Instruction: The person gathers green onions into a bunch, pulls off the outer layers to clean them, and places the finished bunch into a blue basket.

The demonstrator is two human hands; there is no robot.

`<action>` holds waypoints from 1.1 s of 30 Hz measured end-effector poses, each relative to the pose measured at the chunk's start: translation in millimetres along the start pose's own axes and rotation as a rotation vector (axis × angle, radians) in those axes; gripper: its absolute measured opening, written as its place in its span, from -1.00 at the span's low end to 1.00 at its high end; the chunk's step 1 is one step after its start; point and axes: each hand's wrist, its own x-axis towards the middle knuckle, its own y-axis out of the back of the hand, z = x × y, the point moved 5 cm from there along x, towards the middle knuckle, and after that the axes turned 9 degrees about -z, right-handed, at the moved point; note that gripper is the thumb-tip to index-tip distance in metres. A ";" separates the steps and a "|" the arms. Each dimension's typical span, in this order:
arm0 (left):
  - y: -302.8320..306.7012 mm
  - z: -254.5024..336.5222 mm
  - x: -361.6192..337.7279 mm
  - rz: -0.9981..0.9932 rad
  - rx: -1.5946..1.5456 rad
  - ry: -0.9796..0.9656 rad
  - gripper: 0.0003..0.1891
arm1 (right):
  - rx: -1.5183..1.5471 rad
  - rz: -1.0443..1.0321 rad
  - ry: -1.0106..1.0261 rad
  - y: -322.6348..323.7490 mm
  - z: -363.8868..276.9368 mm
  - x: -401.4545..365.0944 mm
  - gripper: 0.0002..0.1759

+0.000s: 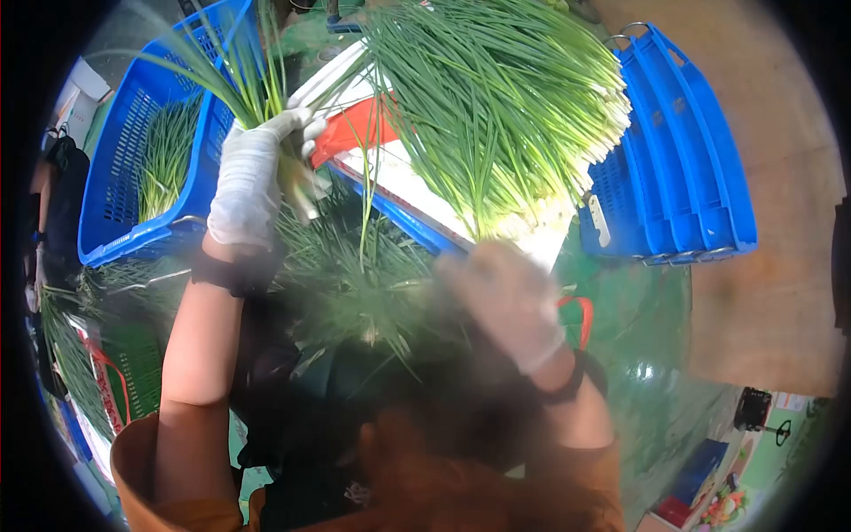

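Note:
My left hand (248,173), in a white glove, is closed around a bunch of scallions (253,93). Their green leaves point up and away, and the pale root ends hang below my fingers. My right hand (510,297), gloved too, is smeared by motion, so its fingers cannot be made out. It is just below the pale ends of a large heap of scallions (496,115), which lies on a white surface with a red piece (359,129) beside it. Loose green leaves and trimmings (355,275) are spread below, between my two hands.
A blue crate (120,235) holding some scallions stands at the left. Several blue crates (683,168) are nested at the right, by a brown board (767,160). The floor (634,328) is green. Another person in dark clothing (66,177) is at the far left edge.

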 end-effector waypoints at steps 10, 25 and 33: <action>-78.4 -77.7 -58.4 -0.519 -0.131 0.557 -0.81 | -0.070 0.246 0.271 -22.8 -17.4 1.2 -0.78; -31.0 -32.8 -8.8 -0.390 0.000 0.236 -0.72 | 0.290 -0.626 0.545 -65.5 -18.3 -13.4 -0.72; -33.9 -46.1 -19.7 -0.295 -0.232 0.411 -0.75 | -0.258 0.238 -0.225 -14.8 46.3 31.8 -0.53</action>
